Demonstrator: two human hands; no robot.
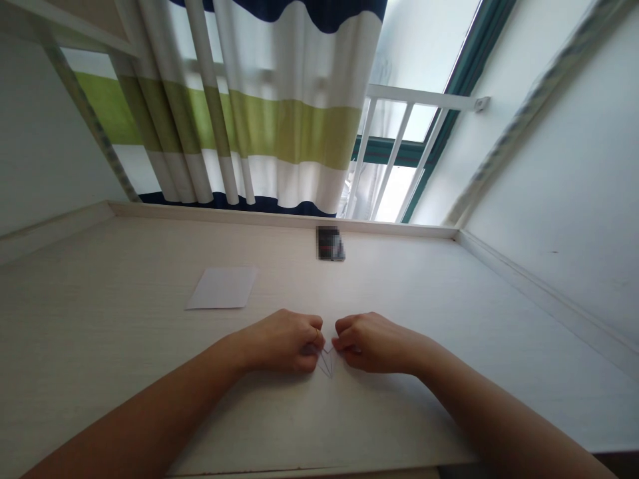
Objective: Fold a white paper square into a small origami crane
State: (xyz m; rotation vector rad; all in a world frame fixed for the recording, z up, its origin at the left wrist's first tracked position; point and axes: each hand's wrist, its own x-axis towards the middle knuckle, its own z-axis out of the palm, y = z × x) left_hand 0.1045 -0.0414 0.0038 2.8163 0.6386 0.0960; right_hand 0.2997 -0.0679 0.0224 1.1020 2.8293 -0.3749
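Observation:
A small piece of folded white paper (pixel 327 364) lies between my hands, low over the pale tabletop, its creases meeting in a point toward me. My left hand (pixel 294 340) is closed, fingers curled and pinching the paper's left side; a ring shows on one finger. From the other side my right hand (pixel 368 342) pinches the paper's right edge between thumb and curled fingers. Most of the folded paper is hidden by the fingers. A flat white sheet of paper (pixel 222 288) rests on the table to the left, beyond my left hand.
A dark, blurred-out object (pixel 330 243) sits near the back of the pale table (pixel 124 319). A low ledge (pixel 279 217) runs along its far edge. Behind are a striped curtain (pixel 294 133), a white railing (pixel 424 96) and a window. Walls stand at both sides.

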